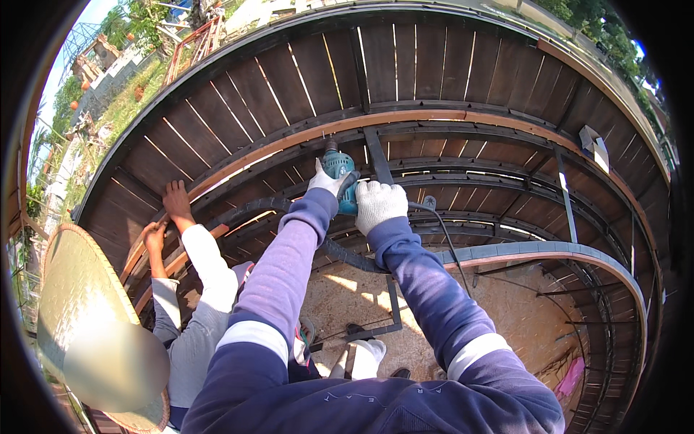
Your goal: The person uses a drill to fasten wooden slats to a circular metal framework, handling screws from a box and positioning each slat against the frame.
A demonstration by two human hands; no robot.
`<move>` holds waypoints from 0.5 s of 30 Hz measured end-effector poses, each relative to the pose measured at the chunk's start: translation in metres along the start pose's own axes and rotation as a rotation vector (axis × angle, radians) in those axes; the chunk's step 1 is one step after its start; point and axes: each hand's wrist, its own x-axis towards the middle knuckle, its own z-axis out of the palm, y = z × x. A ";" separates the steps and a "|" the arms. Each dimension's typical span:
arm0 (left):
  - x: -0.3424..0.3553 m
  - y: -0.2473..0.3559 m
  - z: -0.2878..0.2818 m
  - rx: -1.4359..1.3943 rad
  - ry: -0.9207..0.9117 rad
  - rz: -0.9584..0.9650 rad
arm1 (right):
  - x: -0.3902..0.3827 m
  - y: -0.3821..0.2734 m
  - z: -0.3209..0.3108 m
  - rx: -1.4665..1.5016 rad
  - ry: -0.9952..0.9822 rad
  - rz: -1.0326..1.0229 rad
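A teal power drill [337, 165] is held out in front of me, its chuck end against the curved wooden strip [289, 142] on the dark slatted wall. Wrapped around the drill's left side is my left hand [323, 179], in a white glove. My right hand [381, 204], also gloved, is closed around the drill's rear handle. A black cord [444, 246] trails from the drill down to the right. Whether a bit is inside the wood is too small to tell.
At left, a co-worker in a wide woven hat [76, 289] has bare hands [176, 201] on the wooden strip. A small white box [593, 147] rests on the right ledge. A curved grey rail [535, 251] crosses the right side. Something pink [571, 377] lies at lower right.
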 end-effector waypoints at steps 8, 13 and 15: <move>0.009 -0.028 0.018 -0.558 -0.044 0.065 | 0.013 0.005 -0.003 0.011 -0.047 -0.093; 0.064 -0.050 0.021 -1.043 -0.150 0.081 | 0.009 0.011 -0.005 0.064 0.016 -0.111; 0.098 -0.059 0.018 -1.061 -0.027 0.156 | 0.005 0.011 -0.014 0.097 -0.001 -0.122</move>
